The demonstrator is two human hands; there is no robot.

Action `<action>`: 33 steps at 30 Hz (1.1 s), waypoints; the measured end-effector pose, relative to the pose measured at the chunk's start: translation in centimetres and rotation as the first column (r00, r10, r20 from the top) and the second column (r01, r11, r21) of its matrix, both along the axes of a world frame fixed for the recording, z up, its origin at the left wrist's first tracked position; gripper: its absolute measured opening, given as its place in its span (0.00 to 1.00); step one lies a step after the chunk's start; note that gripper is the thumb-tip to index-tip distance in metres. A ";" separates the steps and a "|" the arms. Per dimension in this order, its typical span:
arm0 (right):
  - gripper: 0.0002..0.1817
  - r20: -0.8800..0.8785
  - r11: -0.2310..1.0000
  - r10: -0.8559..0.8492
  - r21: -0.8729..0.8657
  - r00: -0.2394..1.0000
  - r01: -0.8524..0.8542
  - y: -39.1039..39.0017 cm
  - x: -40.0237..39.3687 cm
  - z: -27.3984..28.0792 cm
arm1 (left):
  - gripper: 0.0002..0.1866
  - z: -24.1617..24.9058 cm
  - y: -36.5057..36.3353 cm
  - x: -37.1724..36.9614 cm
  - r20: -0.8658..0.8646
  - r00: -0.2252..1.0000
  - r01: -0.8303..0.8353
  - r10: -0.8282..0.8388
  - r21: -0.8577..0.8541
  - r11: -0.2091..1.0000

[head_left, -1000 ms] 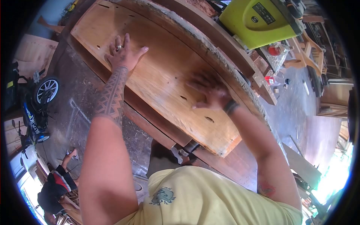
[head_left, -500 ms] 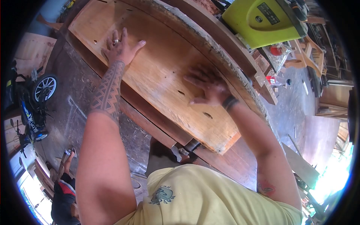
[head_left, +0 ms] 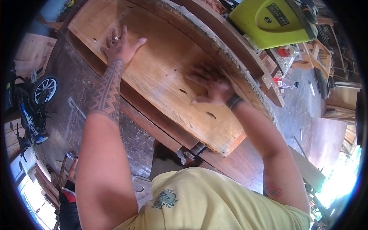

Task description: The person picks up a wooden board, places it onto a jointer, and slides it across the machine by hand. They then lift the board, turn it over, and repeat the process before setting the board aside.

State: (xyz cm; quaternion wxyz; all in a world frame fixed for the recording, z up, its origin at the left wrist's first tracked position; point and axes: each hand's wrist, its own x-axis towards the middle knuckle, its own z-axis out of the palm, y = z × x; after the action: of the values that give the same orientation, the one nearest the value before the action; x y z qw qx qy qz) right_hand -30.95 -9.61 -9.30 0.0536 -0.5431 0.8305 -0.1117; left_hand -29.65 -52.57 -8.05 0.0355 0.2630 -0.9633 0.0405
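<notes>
A long, pale wooden board point(head_left: 163, 84) with several dark knots lies in front of me, beside a thick slab with a rough, bark-like edge point(head_left: 214, 42). My left hand point(head_left: 122, 46), with a ring on one finger, rests on the board's upper left part, fingers spread. Towards the rough-edged slab, my right hand point(head_left: 214, 87) lies over the board with its fingers apart, partly in shadow and slightly blurred. Neither hand holds anything. Beneath the board's near side run darker reddish-brown planks point(head_left: 161, 122).
A lime-green plastic case point(head_left: 274, 23) stands beyond the slab at upper right. A bottle with a red label point(head_left: 285, 82) lies near it. At left is a motorbike point(head_left: 32, 103). Another person's dark and red clothing point(head_left: 69, 199) shows at lower left.
Both hands keep nearly the same places on the board, with only a slight shift to the upper left. The other person at lower left has moved lower in view.
</notes>
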 end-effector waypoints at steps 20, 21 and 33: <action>0.58 0.007 0.999 -0.012 0.040 1.000 0.012 -2.3 -0.9 0.1 | 0.65 0.8 -1.7 -0.8 0.014 1.000 -0.014 0.014 0.003 1.000; 0.58 0.005 0.999 -0.011 0.041 1.000 0.011 -2.4 -0.9 0.1 | 0.65 0.9 -1.8 -0.9 0.012 1.000 -0.013 0.013 0.004 1.000; 0.58 0.005 0.997 -0.016 0.069 1.000 0.016 -3.7 -1.4 0.5 | 0.67 -0.1 -3.9 -1.5 -0.032 0.999 0.014 -0.014 0.000 1.000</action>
State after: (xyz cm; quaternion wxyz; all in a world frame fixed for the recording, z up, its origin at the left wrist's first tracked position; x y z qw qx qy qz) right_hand -32.34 -13.27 -8.85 0.0740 -0.5340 0.8380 -0.0850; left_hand -31.14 -56.51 -8.12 0.0510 0.2569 -0.9644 0.0363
